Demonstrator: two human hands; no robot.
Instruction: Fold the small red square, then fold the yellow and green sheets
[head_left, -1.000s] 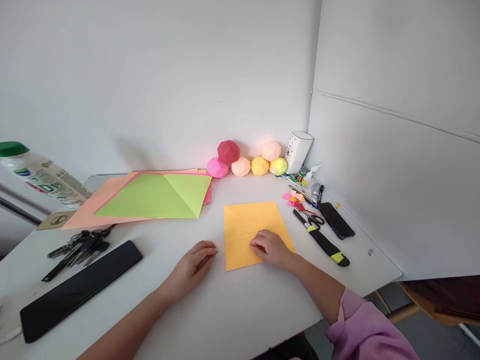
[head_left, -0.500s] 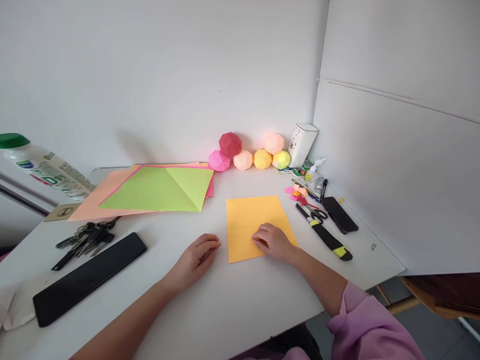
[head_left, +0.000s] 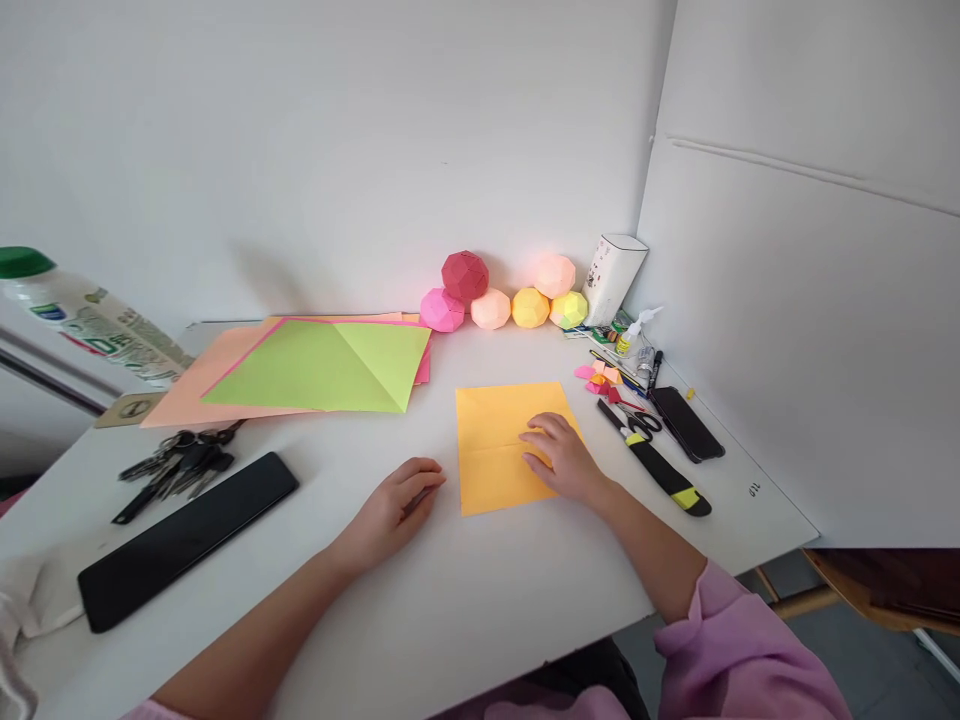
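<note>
A yellow-orange sheet of paper [head_left: 487, 470] lies on the white table, with a faint crease running across its middle. My right hand [head_left: 566, 465] rests over the sheet's right part, fingers spread and holding nothing. To the left of the paper, apart from it, my left hand [head_left: 397, 505] lies on the table with its fingers curled together; I see nothing in it.
Stacked coloured sheets [head_left: 315, 370] lie back left. Keys [head_left: 180, 465], a long black device [head_left: 187, 540] and a bottle [head_left: 97, 330] are left. Paper balls [head_left: 491, 309] line the wall. On the right are a box cutter [head_left: 664, 475], scissors [head_left: 645, 424] and a phone [head_left: 686, 425].
My right hand's fingers have gone from pinched together to spread, and the hand has shifted slightly right over the paper. My left hand stays beside it. The view has tilted a little.
</note>
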